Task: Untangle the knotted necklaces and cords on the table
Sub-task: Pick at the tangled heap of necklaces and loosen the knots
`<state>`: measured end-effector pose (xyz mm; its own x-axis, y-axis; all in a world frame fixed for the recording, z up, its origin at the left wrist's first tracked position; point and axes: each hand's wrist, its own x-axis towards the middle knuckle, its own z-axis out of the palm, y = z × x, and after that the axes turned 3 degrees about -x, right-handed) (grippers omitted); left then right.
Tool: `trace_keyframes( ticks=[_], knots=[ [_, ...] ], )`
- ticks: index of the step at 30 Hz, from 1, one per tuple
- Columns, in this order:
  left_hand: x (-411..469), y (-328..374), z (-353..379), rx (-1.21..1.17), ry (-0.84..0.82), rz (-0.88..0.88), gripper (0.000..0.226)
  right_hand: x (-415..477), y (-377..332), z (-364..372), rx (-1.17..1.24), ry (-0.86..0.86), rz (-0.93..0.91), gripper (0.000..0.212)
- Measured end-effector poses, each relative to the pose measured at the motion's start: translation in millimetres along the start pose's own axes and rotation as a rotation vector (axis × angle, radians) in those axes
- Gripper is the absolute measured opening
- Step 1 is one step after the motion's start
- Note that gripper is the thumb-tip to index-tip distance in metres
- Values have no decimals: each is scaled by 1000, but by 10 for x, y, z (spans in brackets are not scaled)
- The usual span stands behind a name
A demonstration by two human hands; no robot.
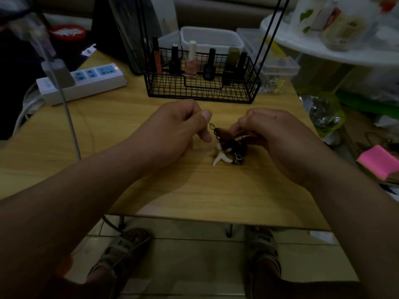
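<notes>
A tangle of necklaces and cords (pixel 231 147) lies in the middle of the wooden table (pixel 194 190): dark brown cord, dark beads, a metal ring and pale tooth-shaped pendants. A thin metal chain (pixel 211 125) runs up from its left side. My left hand (pixel 183 128) pinches that chain between thumb and fingers, just left of the tangle. My right hand (pixel 267 130) has its fingers curled on the brown cord at the tangle's upper right. A fine chain strand (pixel 199 149) trails on the table under my left hand.
A black wire basket (pixel 203 91) with several nail polish bottles stands just behind my hands. A white power strip (pixel 82 83) with a plug and cable lies at the back left. Clear plastic boxes (pixel 278 67) sit at the back right. Pink sticky notes (pixel 377 160) lie off the right edge.
</notes>
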<state>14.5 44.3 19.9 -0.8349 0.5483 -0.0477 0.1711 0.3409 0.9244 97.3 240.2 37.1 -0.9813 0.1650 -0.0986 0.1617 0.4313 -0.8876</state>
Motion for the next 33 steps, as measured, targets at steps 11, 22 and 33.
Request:
trace_keyframes(
  ticks=[11, 22, 33],
  knots=[
    [7, 29, -23, -182, 55, -61, 30, -2, 25, 55, -1, 18, 7, 31],
    [17, 44, -25, -237, 68, -73, 28, 11, 42, 21, -231, -152, -51, 29],
    [12, 69, -3, -194, 18, 38, 32, 20, 94, 63, -230, -77, -99, 2]
  ],
)
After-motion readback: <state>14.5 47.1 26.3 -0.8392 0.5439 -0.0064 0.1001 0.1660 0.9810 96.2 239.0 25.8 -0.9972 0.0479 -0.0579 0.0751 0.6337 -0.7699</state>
